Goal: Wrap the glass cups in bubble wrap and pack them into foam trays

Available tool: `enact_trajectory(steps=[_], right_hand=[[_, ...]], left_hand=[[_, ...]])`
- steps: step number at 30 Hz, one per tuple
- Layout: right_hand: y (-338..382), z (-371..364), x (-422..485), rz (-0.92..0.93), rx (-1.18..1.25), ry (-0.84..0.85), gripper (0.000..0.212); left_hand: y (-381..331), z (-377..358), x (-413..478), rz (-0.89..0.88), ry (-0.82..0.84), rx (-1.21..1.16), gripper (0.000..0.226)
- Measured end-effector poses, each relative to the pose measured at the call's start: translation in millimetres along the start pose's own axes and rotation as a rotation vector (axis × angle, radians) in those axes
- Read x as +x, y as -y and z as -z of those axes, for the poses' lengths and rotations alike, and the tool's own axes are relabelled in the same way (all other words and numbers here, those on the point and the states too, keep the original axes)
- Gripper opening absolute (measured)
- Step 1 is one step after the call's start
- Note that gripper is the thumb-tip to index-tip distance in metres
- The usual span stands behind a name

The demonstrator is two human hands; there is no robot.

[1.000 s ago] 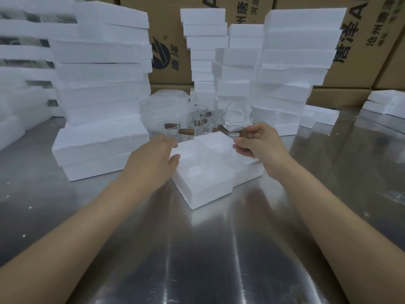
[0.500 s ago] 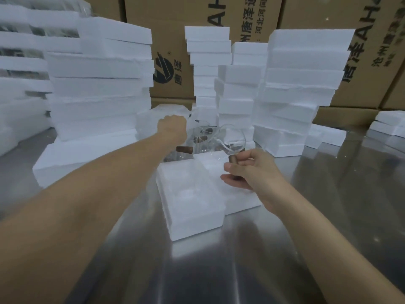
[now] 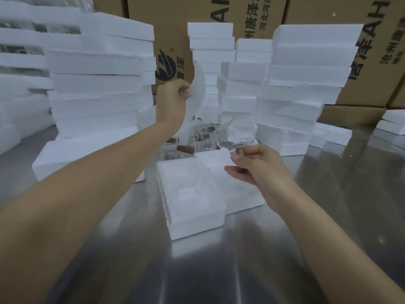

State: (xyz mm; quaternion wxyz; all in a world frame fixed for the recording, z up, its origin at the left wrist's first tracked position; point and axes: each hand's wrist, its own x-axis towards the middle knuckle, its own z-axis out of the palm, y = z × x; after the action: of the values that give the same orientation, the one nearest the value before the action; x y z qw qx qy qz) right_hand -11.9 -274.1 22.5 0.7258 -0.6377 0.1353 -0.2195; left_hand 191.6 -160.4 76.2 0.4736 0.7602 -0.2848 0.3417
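— What's on the far left of the bench?

— Stacks of white foam trays (image 3: 98, 88), piled high on the steel table (image 3: 219, 270); cardboard cartons (image 3: 175, 29) with printed lettering stand behind them.

— And the left hand?

— The left hand (image 3: 173, 102) is raised above the bench, arm stretched forward; its fingers (image 3: 185, 89) are curled tight and pinch the edge of a thin white sheet of wrap (image 3: 198, 84); the sheet curves upward from the pinch and also hangs down below the hand, blurred at its lower end.

— What lies under it?

— A cluster of clear glass cups (image 3: 188, 141) with brown handles stands on the table behind the trays; I cannot count them. In front of them an open foam tray (image 3: 190, 194) sits flat, its moulded hollow facing up; a second foam piece (image 3: 232, 183) lies touching it on the right.

— The right hand, then?

— The right hand (image 3: 256, 165) hovers over that second piece; thumb and fingers are curled round a brown handle, gripping a glass cup (image 3: 238, 134); the clear bowl of the cup rises above the knuckles, tipped away from the person, clear of the tray and unwrapped.

— Further right?

— More foam stacks (image 3: 306, 80); a few loose foam slabs (image 3: 392, 123) by the table's far right edge.
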Motion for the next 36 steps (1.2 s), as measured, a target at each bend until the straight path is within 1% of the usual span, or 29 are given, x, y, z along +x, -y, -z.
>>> enact_trajectory(steps=[2, 4, 7, 8, 9, 10, 11, 12, 13, 14, 15, 17, 18, 20, 21, 23, 24, 25, 26, 27, 28, 31, 33, 35, 36], right_hand=[[4.2, 1.3, -0.9, 0.027, 0.052, -0.018, 0.009], [9.0, 2.3, -1.4, 0.062, 0.155, -0.044, 0.015], [13.2, 3.3, -2.9, 0.131, 0.294, -0.055, 0.014], [13.6, 3.3, -3.6, 0.135, 0.344, -0.07, 0.027], [13.6, 4.2, -3.7, 0.129, 0.397, -0.083, 0.049], [13.2, 6.0, -3.6, 0.12, 0.447, -0.081, 0.072], [12.0, 7.7, -3.2, 0.106, 0.483, -0.054, 0.089], [11.4, 8.6, -2.8, 0.087, 0.515, -0.015, 0.096], [10.7, 9.0, -2.5, 0.064, 0.536, 0.021, 0.096], [10.2, 8.9, -2.2, 0.046, 0.549, 0.043, 0.093], [10.4, 8.6, -2.7, 0.032, 0.559, 0.046, 0.088], [10.1, 8.6, -3.5, 0.035, 0.576, 0.035, 0.074], [10.0, 8.4, -3.9, 0.042, 0.592, 0.027, 0.065], [10.0, 8.5, -3.2, 0.03, 0.599, -0.014, 0.049], [10.4, 8.7, -2.3, 0.017, 0.579, -0.048, 0.049], [10.8, 8.5, -1.2, 0.009, 0.54, -0.091, 0.065], [10.7, 8.8, -0.7, 0.015, 0.527, -0.093, 0.07], [10.2, 9.9, 0.2, 0.021, 0.524, -0.086, 0.069], [9.7, 10.7, 0.9, 0.028, 0.525, -0.073, 0.062], [8.8, 12.5, 2.1, 0.039, 0.52, -0.07, 0.051], [8.6, 12.6, 2.3, 0.05, 0.501, -0.071, 0.042], [8.8, 12.6, 2.7, 0.076, 0.443, -0.074, 0.04], [8.8, 12.6, 2.4, 0.074, 0.456, -0.069, 0.034], [8.7, 12.1, 2.2, 0.074, 0.466, -0.067, 0.029], [9.0, 11.3, 1.8, 0.076, 0.468, -0.063, 0.027]], left_hand=[[-18.6, 14.1, -19.5, -0.124, -0.028, -0.071, 0.015], [-31.9, 30.1, -49.5, -0.306, -0.045, 0.024, 0.012], [-43.8, 57.1, -95.9, -0.625, -0.021, 0.195, 0.007], [-44.5, 64.8, -108.4, -0.708, 0.004, 0.246, 0.009], [-43.2, 71.8, -119.0, -0.74, 0.05, 0.281, 0.013], [-40.6, 78.0, -129.0, -0.7, 0.128, 0.295, 0.019], [-37.2, 83.5, -138.7, -0.586, 0.221, 0.298, 0.028], [-33.3, 87.9, -145.2, -0.44, 0.3, 0.296, 0.039], [-28.4, 91.4, -149.2, -0.319, 0.363, 0.305, 0.049], [-24.0, 95.3, -150.2, -0.273, 0.405, 0.32, 0.056], [-20.6, 100.0, -148.2, -0.293, 0.426, 0.324, 0.061], [-16.9, 111.1, -138.9, -0.368, 0.465, 0.302, 0.059], [-15.1, 116.7, -133.7, -0.401, 0.489, 0.295, 0.053], [-10.5, 124.3, -127.5, -0.522, 0.52, 0.297, 0.028], [-8.1, 126.2, -127.1, -0.599, 0.514, 0.312, 0.02], [-5.8, 127.9, -127.3, -0.711, 0.473, 0.292, 0.026], [-4.9, 128.1, -125.9, -0.731, 0.439, 0.252, 0.029], [-3.0, 127.2, -124.8, -0.745, 0.403, 0.224, 0.031], [-1.3, 125.6, -124.7, -0.756, 0.382, 0.226, 0.034], [0.0, 123.8, -125.5, -0.764, 0.386, 0.253, 0.037], [1.5, 122.4, -126.4, -0.767, 0.406, 0.283, 0.04], [9.1, 120.3, -125.3, -0.681, 0.457, 0.358, 0.054], [15.3, 119.4, -124.6, -0.596, 0.459, 0.43, 0.062], [19.7, 120.3, -125.1, -0.481, 0.447, 0.456, 0.059], [20.6, 121.3, -125.8, -0.414, 0.412, 0.445, 0.053]])
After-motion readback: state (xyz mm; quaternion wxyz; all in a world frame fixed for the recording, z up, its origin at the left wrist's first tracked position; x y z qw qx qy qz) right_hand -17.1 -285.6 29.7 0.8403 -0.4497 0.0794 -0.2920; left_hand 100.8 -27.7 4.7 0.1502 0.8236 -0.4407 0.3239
